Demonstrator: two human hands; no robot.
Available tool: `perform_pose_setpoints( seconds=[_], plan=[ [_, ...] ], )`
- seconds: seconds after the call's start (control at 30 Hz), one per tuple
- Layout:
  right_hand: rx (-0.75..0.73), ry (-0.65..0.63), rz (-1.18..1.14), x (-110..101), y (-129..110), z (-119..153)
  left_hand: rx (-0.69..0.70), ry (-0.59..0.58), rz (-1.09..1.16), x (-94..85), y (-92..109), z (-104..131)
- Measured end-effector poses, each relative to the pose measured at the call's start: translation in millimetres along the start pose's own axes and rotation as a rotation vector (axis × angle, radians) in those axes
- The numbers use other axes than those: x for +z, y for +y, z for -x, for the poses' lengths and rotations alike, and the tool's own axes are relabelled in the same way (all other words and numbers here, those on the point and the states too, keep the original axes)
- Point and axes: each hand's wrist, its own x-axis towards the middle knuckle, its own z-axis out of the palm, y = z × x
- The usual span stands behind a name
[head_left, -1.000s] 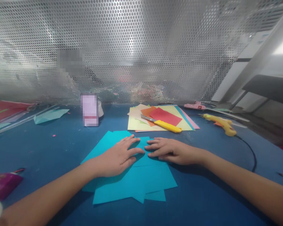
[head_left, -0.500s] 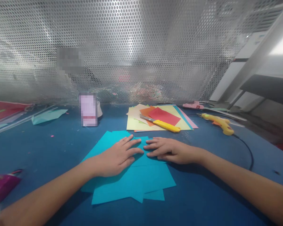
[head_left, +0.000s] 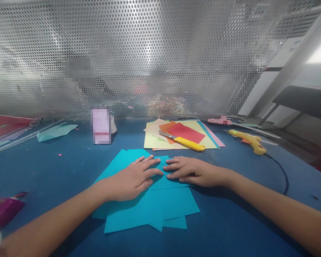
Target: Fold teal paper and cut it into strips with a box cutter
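Note:
Several overlapping sheets of bright blue paper (head_left: 155, 207) lie on the dark blue table in front of me. My left hand (head_left: 133, 178) rests flat on the upper part of these sheets, its fingers spread and pointing right. Facing it, my right hand (head_left: 192, 171) lies with fingers stretched out, the fingertips on the paper's right part. A small gap separates the fingertips of the two hands. Just beyond them, a yellow utility knife (head_left: 188, 143) with its blade out lies on a pile of coloured paper (head_left: 211, 142), beside a red piece (head_left: 188, 132).
A yellow glue gun (head_left: 248, 141) with a black cord and a pink glue gun (head_left: 219, 120) lie at the right. A blurred-out phone-like item (head_left: 101, 126) stands at the back. Left are pale green paper (head_left: 56, 132) and a purple object (head_left: 6, 210). A perforated metal panel (head_left: 149, 53) rises behind.
Both hands and the blue sheets stay almost exactly where they were. Only a very slight shift of the whole view shows.

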Motion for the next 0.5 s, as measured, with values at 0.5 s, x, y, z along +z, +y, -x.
perform_pose_setpoints(
  seconds=[0.5],
  plan=[
    [-0.003,0.008,-0.103,-4.0,2.0,1.0,0.116,0.100,0.002,3.3,7.8,-2.4]
  ],
)
